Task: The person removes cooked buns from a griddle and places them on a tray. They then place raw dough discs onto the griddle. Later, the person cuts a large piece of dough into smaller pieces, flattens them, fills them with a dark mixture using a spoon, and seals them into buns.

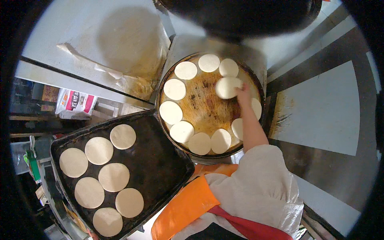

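Note:
My right hand grips the right edge of a flat dough round, slightly blurred, above the upper right part of a round griddle pan. More pale dough rounds lie in a ring along the pan's rim. My forearm partly covers two of them at the right. Left of the pan, a dark rectangular baking tray carries several loose dough rounds on its left half. The tray's upper right corner meets the pan's rim. I cannot make out my left hand in view.
A large dark round lid hangs over the far side, out of focus. A white panel with brown stains and peeling film stands at upper left. Below it sits a printed plastic sack. A stained pale panel lies at right.

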Available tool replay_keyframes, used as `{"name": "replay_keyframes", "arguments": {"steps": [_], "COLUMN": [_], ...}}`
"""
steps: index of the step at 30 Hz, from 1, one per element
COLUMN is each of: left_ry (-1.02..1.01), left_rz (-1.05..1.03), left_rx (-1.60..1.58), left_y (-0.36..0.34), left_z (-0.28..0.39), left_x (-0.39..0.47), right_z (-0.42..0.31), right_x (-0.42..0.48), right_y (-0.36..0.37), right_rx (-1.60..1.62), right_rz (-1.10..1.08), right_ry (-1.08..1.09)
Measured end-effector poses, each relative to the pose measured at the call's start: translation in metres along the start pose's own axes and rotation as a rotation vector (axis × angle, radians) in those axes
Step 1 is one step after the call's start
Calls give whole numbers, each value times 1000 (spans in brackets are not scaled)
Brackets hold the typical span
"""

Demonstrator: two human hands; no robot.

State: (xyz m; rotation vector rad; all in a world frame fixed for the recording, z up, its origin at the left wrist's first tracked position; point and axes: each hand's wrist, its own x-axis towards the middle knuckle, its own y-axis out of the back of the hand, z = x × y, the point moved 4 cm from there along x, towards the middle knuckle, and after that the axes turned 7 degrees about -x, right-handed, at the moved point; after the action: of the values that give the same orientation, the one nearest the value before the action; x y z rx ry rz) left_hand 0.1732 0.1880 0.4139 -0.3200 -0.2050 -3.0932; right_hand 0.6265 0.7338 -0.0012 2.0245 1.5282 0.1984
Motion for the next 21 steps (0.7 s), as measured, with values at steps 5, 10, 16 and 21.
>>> {"name": "replay_keyframes", "arguments": {"steps": [5, 10, 16, 21], "left_ry": [-56, -60, 97, 99], "left_rz": [-12, -84, -524, -528], "left_rx": [59, 4, -235, -364], "left_y": [1, 26, -1, 1], "left_z": [3, 5, 16, 10], "left_x": [-9, -17, -14, -27], "right_z": [-4, 1, -96, -193], "right_x": [-26, -28, -239, -329], "right_y": [44, -24, -200, -255], "right_rx": [-535, -1010, -94, 47], "right_rz": [190, 68, -883, -821], "right_ry": [505, 326, 594, 253]}}
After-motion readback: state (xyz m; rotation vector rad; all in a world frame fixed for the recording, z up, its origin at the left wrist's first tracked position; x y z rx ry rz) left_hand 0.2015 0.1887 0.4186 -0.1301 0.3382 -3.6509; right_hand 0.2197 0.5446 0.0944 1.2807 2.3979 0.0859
